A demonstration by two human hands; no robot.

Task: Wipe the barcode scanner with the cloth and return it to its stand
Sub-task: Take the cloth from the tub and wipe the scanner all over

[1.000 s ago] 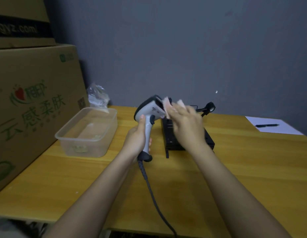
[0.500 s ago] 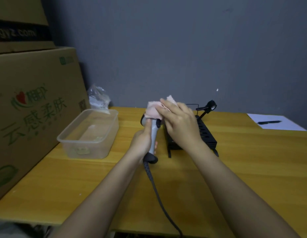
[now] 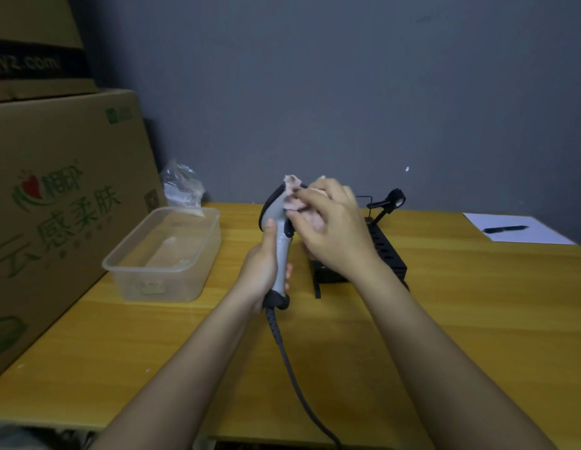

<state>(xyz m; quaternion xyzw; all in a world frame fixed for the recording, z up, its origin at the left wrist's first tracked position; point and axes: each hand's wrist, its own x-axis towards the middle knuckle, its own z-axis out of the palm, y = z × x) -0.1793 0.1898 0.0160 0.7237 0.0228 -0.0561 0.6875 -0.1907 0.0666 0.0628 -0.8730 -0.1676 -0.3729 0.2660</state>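
Note:
A grey and black barcode scanner (image 3: 279, 222) stands upright above the wooden table, its dark cable (image 3: 292, 368) trailing toward me. My left hand (image 3: 261, 269) grips its handle. My right hand (image 3: 331, 232) presses a pale pink cloth (image 3: 292, 198) against the right side of the scanner's head, hiding the scanner's front. Behind my right hand lies a black slotted base (image 3: 388, 251) with a thin black stand arm (image 3: 388, 203) rising from its far end.
A clear plastic tub (image 3: 162, 254) sits left of the scanner, a crumpled plastic bag (image 3: 182, 186) behind it. Large cardboard boxes (image 3: 58, 196) wall off the left side. A white paper with a black pen (image 3: 506, 228) lies at the far right. A grey wall closes the back.
The cloth moved from the top of the scanner's head to its right side. The scanner head turned, so more of its grey body shows on the left.

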